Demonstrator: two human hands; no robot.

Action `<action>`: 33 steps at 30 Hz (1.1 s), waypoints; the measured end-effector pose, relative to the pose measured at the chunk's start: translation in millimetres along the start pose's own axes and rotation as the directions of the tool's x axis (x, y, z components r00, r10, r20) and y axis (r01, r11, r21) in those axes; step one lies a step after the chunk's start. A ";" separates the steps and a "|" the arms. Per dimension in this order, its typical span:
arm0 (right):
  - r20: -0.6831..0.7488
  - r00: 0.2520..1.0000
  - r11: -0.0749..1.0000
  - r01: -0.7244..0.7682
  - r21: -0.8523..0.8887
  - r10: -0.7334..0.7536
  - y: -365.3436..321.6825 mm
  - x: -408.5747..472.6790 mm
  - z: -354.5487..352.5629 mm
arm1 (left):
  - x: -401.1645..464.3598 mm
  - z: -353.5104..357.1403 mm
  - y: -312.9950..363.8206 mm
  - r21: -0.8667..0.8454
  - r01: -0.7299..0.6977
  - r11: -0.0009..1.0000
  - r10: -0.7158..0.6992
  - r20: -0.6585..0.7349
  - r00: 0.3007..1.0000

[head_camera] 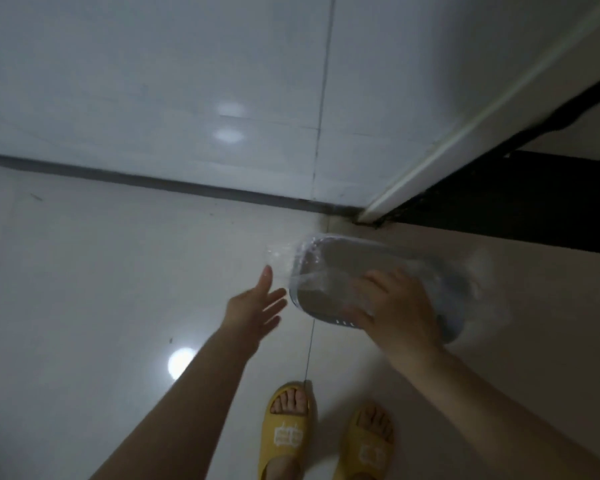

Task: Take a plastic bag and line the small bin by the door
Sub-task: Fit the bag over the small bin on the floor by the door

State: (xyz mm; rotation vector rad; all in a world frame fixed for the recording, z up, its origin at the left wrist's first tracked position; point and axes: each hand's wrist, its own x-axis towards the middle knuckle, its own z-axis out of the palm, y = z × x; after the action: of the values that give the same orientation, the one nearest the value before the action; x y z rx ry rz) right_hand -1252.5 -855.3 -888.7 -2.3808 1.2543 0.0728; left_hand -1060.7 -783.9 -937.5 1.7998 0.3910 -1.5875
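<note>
A small grey-blue bin [329, 261] stands on the floor in the corner beside the door, seen from above. A clear plastic bag [284, 252] is draped over its rim and hangs out past the left and right sides. My right hand [395, 306] rests on the near rim, fingers curled over the bag and the bin's edge. To the left of the bin my left hand [257, 306] is held out with its fingers spread, its fingertips close to the loose left flap of the bag; I cannot tell whether they touch it.
The white tiled wall [153, 81] runs behind the bin. A white door edge [465, 133] and a dark threshold [516, 209] lie at the right. My feet in yellow slippers [288, 431] stand just in front of the bin on glossy floor tiles.
</note>
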 end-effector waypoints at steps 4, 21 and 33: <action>-0.053 0.993 0.994 -0.107 0.000 0.107 -20.7 15.9 22.4 | 7.4 13.8 -2.2 -0.199 0.071 0.977 -0.056 0.081 0.995; -0.002 0.992 0.973 0.122 -0.194 -0.125 -40.7 -13.0 69.4 | 18.0 -21.1 -37.7 0.121 -0.152 0.981 0.171 -0.176 0.969; -0.104 0.993 0.991 -0.039 0.132 0.053 -14.5 -22.0 20.6 | -14.5 -26.2 -30.6 0.643 -0.610 0.463 0.818 -0.045 0.573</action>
State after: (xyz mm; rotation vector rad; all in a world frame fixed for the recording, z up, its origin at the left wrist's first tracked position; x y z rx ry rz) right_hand -1250.6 -822.9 -896.6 -2.2710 1.3209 -0.1201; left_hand -1063.6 -741.6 -932.6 2.2474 -0.7583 -0.7499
